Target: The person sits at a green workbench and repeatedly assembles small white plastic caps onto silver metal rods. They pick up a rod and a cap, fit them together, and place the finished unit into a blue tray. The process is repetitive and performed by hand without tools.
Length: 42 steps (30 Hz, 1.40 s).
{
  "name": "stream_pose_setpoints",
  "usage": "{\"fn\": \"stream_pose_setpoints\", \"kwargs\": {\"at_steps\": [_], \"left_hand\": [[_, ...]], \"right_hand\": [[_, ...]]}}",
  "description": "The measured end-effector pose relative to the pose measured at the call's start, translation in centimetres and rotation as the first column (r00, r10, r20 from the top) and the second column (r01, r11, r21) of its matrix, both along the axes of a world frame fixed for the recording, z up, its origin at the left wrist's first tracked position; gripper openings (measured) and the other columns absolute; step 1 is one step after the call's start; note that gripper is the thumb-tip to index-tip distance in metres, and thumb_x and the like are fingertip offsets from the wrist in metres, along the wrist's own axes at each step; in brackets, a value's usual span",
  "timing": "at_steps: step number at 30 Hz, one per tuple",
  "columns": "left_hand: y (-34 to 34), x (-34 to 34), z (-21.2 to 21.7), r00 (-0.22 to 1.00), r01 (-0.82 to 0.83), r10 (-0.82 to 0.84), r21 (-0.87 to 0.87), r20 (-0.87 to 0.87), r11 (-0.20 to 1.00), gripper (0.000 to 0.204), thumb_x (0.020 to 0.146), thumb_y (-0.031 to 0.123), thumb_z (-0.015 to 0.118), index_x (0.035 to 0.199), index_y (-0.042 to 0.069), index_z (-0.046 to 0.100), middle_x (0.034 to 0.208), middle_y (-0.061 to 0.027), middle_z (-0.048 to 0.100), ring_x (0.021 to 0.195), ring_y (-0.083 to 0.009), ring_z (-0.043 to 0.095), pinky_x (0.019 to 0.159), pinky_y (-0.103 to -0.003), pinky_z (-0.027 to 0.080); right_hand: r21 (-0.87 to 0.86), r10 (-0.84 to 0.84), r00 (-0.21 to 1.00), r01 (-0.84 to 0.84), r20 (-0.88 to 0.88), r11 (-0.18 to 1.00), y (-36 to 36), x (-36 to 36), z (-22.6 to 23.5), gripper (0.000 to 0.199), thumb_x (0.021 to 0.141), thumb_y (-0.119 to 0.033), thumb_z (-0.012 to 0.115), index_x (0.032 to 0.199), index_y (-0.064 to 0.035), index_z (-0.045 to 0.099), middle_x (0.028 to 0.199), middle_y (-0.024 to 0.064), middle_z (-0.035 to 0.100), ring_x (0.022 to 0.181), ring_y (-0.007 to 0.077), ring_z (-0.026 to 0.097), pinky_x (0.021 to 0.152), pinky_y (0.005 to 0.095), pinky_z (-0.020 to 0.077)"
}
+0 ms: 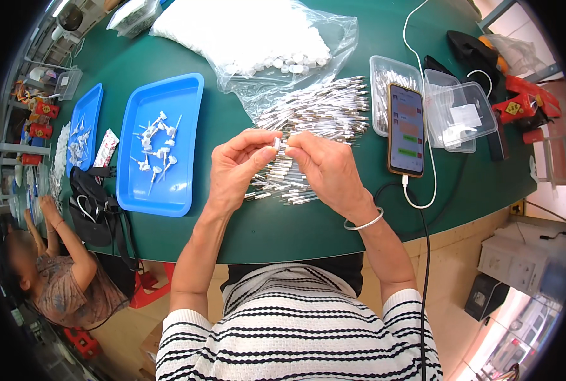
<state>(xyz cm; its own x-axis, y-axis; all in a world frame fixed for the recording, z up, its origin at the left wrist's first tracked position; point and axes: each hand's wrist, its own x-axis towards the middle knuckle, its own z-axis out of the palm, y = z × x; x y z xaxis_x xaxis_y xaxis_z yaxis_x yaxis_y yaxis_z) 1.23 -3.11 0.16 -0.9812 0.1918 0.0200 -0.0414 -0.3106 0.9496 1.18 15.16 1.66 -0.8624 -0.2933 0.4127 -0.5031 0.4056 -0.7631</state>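
My left hand (237, 164) pinches a small white plastic cap (276, 143) between thumb and fingertips. Close against it, the fingertips of my right hand (326, 166) are pressed together on something too small and covered to name. Both hands hover over a heap of thin white rods with metal ends (337, 105), spread across the green table (384, 203). Left of my hands, a blue tray (175, 198) holds several white caps with thin rods attached (158, 149). Beyond the heap lies a clear plastic bag (343, 32) filled with loose white caps (299, 63).
At right, a charging phone (406, 130) leans on a clear box of rods (384, 70), beside open clear containers (476, 120). A black cable (426, 273) hangs over the table edge. At left are a second blue tray (92, 101), a black bag (92, 203) and a seated co-worker (67, 273).
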Motion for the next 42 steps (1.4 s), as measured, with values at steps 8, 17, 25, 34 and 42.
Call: {"fn": "stream_pose_setpoints", "kwargs": {"at_steps": [8, 17, 25, 34, 42], "left_hand": [[-0.2, -0.1, -0.4, 0.999, 0.048, -0.049, 0.053, 0.017, 0.997, 0.02, 0.084, -0.002, 0.064, 0.104, -0.002, 0.065, 0.102, -0.0078, 0.064, 0.09, -0.0101, 0.06, 0.08, -0.022, 0.049], [0.4, 0.3, -0.7, 1.0, 0.02, -0.022, 0.091, 0.014, 0.996, 0.022, 0.085, -0.001, 0.065, 0.106, -0.004, 0.063, 0.105, -0.0074, 0.063, 0.093, -0.0101, 0.06, 0.081, -0.022, 0.048], [0.5, 0.8, 0.6, 0.999, -0.038, 0.041, 0.105, -0.028, 0.994, 0.02, 0.084, -0.004, 0.065, 0.104, -0.004, 0.063, 0.1, -0.0078, 0.061, 0.092, -0.011, 0.059, 0.083, -0.024, 0.048], [0.4, 0.9, 0.9, 0.939, -0.033, 0.022, -0.026, -0.342, 0.999, 0.021, 0.08, -0.008, 0.066, 0.101, -0.004, 0.065, 0.1, -0.0105, 0.057, 0.093, -0.0154, 0.057, 0.083, -0.027, 0.048], [0.6, 1.0, 0.8, 0.932, -0.082, 0.056, -0.057, -0.358, 0.995, 0.021, 0.081, -0.006, 0.066, 0.101, -0.004, 0.065, 0.102, -0.01, 0.059, 0.095, -0.0157, 0.058, 0.083, -0.027, 0.048]], "right_hand": [[-0.128, 0.084, 0.976, -0.059, 0.199, 0.99, 0.4, 0.1, 0.4, 0.011, 0.09, -0.013, 0.059, 0.085, -0.0027, 0.059, 0.061, 0.0094, 0.054, 0.054, 0.0219, 0.055, 0.05, 0.0318, 0.0415], [0.0, -0.092, 0.98, 0.094, -0.175, 0.996, -0.8, 0.2, -1.0, 0.011, 0.088, -0.012, 0.06, 0.085, -0.0019, 0.058, 0.07, 0.0147, 0.058, 0.058, 0.0318, 0.057, 0.051, 0.0368, 0.0439], [-0.344, 0.175, 0.924, -0.05, 0.342, 0.938, -0.4, 0.1, 0.0, 0.01, 0.092, -0.011, 0.058, 0.094, -0.0018, 0.061, 0.067, 0.0042, 0.058, 0.056, 0.0116, 0.054, 0.05, 0.0267, 0.0429], [-0.649, 0.484, 0.734, -0.077, 0.477, 0.757, 0.0, 0.0, -0.8, 0.017, 0.097, -0.015, 0.053, 0.096, -0.0009, 0.061, 0.068, 0.0006, 0.057, 0.056, 0.0039, 0.05, 0.05, 0.0169, 0.0413], [-0.721, 0.542, 0.692, -0.044, 0.478, 0.692, -0.3, -0.1, -1.0, 0.016, 0.097, -0.015, 0.053, 0.097, -0.0009, 0.061, 0.07, 0.0011, 0.057, 0.057, 0.0042, 0.051, 0.051, 0.0171, 0.0416]]}}
